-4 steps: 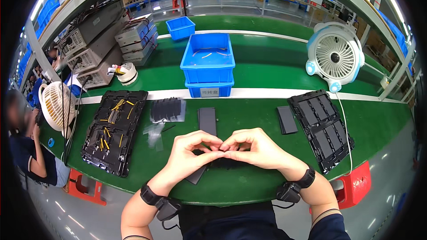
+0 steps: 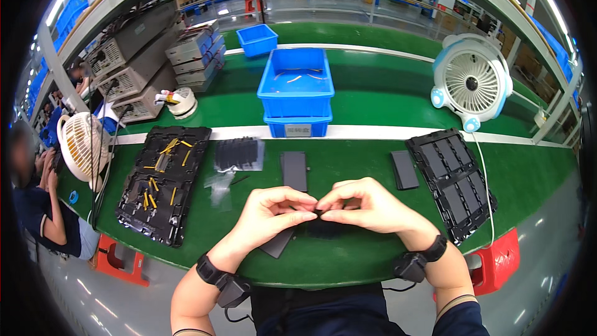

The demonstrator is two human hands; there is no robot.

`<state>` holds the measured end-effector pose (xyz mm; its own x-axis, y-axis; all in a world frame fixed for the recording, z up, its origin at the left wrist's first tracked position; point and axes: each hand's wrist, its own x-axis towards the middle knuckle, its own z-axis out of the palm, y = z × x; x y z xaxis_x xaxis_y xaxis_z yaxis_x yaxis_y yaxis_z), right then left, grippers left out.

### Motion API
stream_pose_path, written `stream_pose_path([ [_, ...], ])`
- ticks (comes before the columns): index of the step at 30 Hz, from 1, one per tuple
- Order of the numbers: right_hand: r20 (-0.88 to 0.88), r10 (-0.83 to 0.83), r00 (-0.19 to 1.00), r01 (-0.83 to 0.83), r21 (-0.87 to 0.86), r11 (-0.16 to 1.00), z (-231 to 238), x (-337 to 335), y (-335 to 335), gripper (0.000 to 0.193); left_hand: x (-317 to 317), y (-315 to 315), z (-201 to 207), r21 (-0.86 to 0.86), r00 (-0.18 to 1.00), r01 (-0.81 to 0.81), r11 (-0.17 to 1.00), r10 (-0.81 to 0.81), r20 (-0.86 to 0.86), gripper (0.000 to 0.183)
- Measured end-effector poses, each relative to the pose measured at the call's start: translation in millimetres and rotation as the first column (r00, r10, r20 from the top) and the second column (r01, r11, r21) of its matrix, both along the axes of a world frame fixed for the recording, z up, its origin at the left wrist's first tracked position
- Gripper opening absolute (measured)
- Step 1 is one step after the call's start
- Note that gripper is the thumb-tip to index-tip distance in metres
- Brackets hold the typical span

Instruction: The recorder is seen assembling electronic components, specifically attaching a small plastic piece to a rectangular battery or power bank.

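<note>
Above the near edge of the green table, my left hand (image 2: 268, 216) and my right hand (image 2: 367, 206) meet with pinched fingertips. A tiny dark piece (image 2: 318, 213) shows between the fingertips, too small to name. Partly hidden below my left hand lies a dark grey flat block (image 2: 277, 244). A dark patch (image 2: 326, 230) shows on the table under my right hand, its kind unclear. Just beyond the hands sit dark grey rectangular blocks (image 2: 293, 171). To their left, thin black strips (image 2: 238, 154) lie on clear plastic, near a crumpled clear bag (image 2: 220, 188).
A black tray (image 2: 163, 186) with yellow-ended pieces lies left; another black tray (image 2: 451, 180) holding grey blocks lies right, beside a grey block (image 2: 405, 170). Stacked blue bins (image 2: 296, 106) stand behind. Fans (image 2: 472, 81) flank the table. A person (image 2: 53, 211) sits at far left.
My fingertips have drawn slightly apart, so the small dark piece between them shows more. The whole view has shifted a little.
</note>
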<state>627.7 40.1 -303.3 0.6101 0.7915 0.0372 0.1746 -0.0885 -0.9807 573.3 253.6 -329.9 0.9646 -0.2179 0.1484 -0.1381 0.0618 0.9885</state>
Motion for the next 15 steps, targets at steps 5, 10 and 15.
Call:
stream_pose_path([
  [5, -0.232, 0.169, 0.958, -0.201, -0.119, 0.972, 13.2, 11.4, -20.1, 0.022, 1.1, 19.1, 16.5, 0.12, 0.999, -0.05, 0.992, 0.047, 0.028, 0.021],
  [10, 0.257, 0.103, 0.961, 0.017, -0.427, 0.904, -2.6, 26.0, -25.1, 0.029, 5.6, 102.6, 14.9, 0.777, 0.842, -0.456, 0.434, 0.492, 0.22, 0.031],
  [15, 0.701, -0.267, 0.662, 0.37, 0.006, 0.929, -9.3, 26.9, -18.9, 0.028, 1.3, 75.5, 25.2, 0.716, 0.657, -0.697, 0.033, 0.429, 0.62, 0.023],
])
